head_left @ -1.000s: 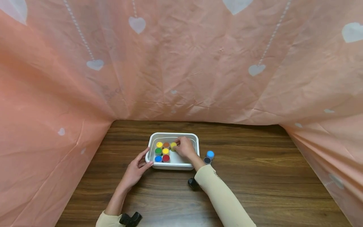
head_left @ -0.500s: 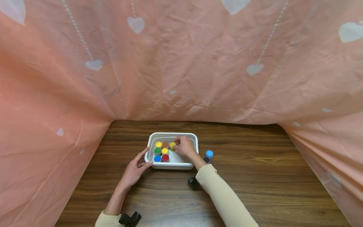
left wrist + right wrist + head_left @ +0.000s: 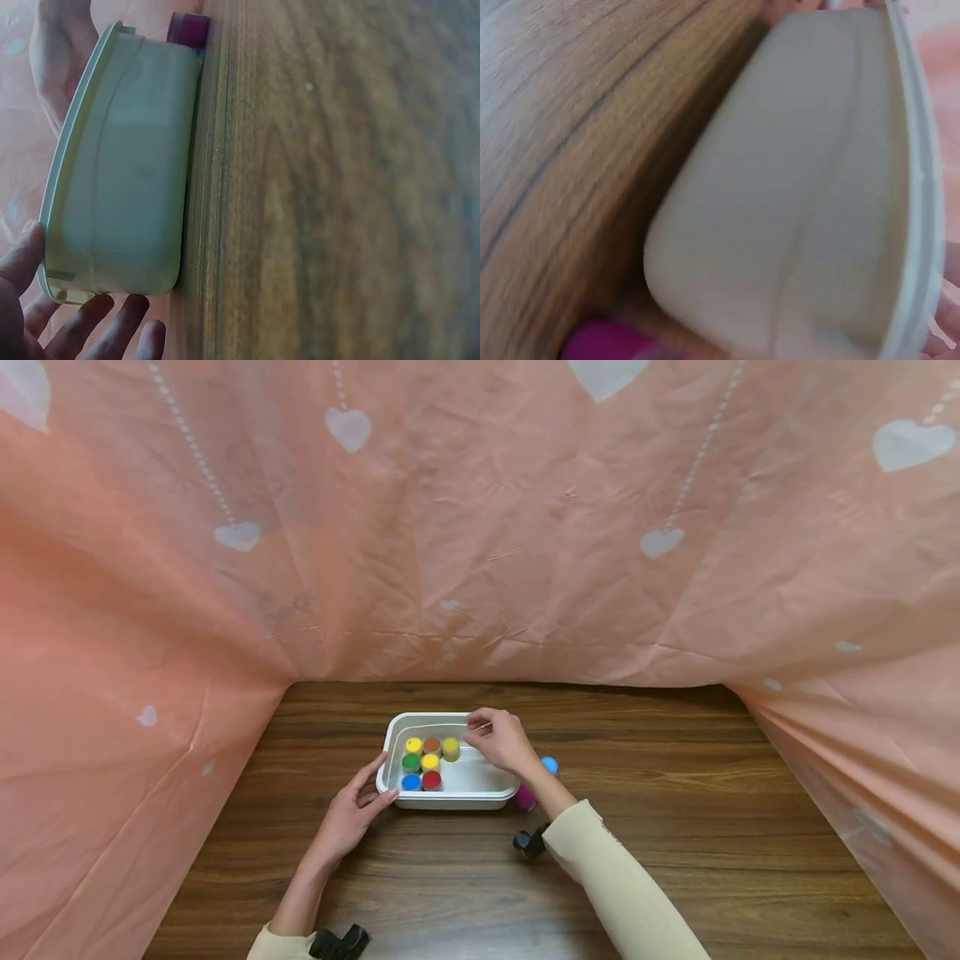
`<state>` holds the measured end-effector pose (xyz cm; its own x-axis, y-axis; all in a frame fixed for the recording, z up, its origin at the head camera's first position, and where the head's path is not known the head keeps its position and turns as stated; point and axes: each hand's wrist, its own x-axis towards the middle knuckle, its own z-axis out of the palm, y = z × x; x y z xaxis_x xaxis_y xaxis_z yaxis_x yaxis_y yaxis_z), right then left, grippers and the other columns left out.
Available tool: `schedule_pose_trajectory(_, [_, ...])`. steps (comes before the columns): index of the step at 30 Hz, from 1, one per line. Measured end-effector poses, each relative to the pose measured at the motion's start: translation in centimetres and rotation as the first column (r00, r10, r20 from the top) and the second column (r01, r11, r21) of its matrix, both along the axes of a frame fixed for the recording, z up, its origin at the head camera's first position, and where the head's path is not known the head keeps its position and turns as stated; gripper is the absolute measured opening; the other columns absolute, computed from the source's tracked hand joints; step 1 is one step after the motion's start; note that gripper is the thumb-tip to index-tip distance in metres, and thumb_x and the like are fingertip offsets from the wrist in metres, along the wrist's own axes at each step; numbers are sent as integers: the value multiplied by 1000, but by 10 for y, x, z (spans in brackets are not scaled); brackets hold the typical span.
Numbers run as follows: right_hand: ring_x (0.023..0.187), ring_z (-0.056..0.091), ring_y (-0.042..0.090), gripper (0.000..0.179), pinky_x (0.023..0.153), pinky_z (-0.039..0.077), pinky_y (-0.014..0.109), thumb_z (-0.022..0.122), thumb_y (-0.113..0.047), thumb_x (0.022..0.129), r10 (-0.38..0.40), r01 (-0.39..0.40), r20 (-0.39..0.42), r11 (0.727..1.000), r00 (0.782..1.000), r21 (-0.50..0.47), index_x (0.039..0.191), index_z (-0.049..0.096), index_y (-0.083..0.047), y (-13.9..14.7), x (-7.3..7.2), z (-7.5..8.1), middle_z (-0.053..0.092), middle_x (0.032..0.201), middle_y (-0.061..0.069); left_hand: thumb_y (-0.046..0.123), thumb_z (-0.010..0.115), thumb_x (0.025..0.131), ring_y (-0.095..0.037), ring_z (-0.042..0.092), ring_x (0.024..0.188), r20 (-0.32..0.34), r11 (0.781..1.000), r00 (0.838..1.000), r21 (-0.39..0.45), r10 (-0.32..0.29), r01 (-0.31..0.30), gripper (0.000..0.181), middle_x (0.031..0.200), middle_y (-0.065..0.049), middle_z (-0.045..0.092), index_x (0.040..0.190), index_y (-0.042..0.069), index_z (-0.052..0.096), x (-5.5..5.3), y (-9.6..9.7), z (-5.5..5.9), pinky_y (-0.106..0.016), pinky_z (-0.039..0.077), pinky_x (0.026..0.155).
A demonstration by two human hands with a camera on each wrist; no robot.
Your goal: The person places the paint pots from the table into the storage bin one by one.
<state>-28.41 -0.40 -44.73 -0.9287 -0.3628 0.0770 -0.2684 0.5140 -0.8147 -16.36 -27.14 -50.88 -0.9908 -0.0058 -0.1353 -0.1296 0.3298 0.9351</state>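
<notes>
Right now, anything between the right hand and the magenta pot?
Yes: the white tray. The right hand is over it, while the magenta pot sits outside, by its near right corner, so that side of the tray stands between.

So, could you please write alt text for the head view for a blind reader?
A person's right hand hovers over a white tray holding seven pots, while the left hand touches its left end. A magenta pot and a blue pot sit beyond its right end, on a wooden table before a pink curtain.
</notes>
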Motion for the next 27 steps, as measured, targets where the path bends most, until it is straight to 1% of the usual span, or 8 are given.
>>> schedule_pose_trajectory(3, [103, 74, 30, 25, 90, 59, 41, 75, -12, 95, -8, 8, 3, 1000, 1000, -30, 119, 74, -4, 14, 2, 9, 76, 115, 16, 34, 67, 102, -37, 60, 133, -2, 1000, 1000, -2, 1, -1, 67, 164, -17, 39, 162, 31, 36, 0, 0, -1, -48, 51, 107])
schedule_pose_trajectory(8, [106, 73, 32, 29, 91, 59, 42, 74, -9, 95, -3, 1, -21, 998, 1000, -65, 123, 71, -1, 42, 6, 21, 74, 117, 20, 35, 67, 102, -37, 60, 132, -11, 1000, 1000, -2, 1, -1, 67, 163, -17, 40, 162, 29, 36, -1, 1, 0, -48, 52, 106])
schedule_pose_trajectory(12, [107, 72, 36, 31, 91, 59, 42, 72, -7, 96, -6, 4, -22, 995, 1000, -103, 125, 70, 3, 66, 6, 23, 73, 118, 23, 37, 68, 101, -36, 62, 131, -16, 1000, 1000, -3, 4, -4, 69, 162, -18, 41, 162, 29, 37, 0, 2, -1, -47, 52, 106])
schedule_pose_trajectory(15, [108, 72, 38, 30, 91, 59, 43, 72, -7, 96, -27, 24, -18, 991, 999, -129, 124, 70, 2, 83, 4, 18, 73, 119, 24, 38, 69, 100, -37, 61, 131, -21, 1000, 1000, -2, 4, -4, 69, 163, -18, 41, 162, 29, 37, 1, 1, -2, -47, 52, 106])
schedule_pose_trajectory(17, [109, 72, 37, 29, 93, 58, 42, 72, -8, 97, -42, 40, -18, 991, 999, -128, 125, 70, 2, 95, 2, 13, 73, 120, 24, 38, 68, 101, -37, 61, 132, -21, 1000, 1000, -4, 2, -2, 69, 163, -17, 40, 162, 29, 37, 0, 1, -2, -47, 52, 106])
schedule_pose_trajectory(20, [110, 72, 35, 30, 95, 57, 41, 71, -10, 98, -73, 73, 11, 989, 997, -126, 126, 69, 1, 110, 1, 4, 73, 121, 22, 37, 68, 101, -37, 61, 132, -23, 1000, 1000, -10, 2, -2, 69, 163, -18, 40, 162, 28, 36, -1, 1, -3, -47, 52, 106])
schedule_pose_trajectory(24, [111, 72, 36, 30, 95, 57, 40, 71, -9, 98, -78, 83, 48, 989, 996, -119, 126, 69, 3, 123, 1, -8, 71, 123, 24, 35, 69, 101, -37, 61, 131, -24, 1000, 1000, -13, 15, -15, 69, 160, -19, 44, 162, 27, 37, -1, 2, -3, -46, 53, 105])
schedule_pose_trajectory(27, [112, 71, 38, 31, 93, 58, 38, 70, -8, 99, -63, 68, 54, 992, 997, -110, 127, 68, 4, 130, 2, -15, 70, 127, 26, 34, 70, 100, -37, 61, 131, -25, 1000, 1000, -15, 15, -16, 70, 158, -20, 47, 162, 26, 37, -1, 3, -3, -44, 53, 104])
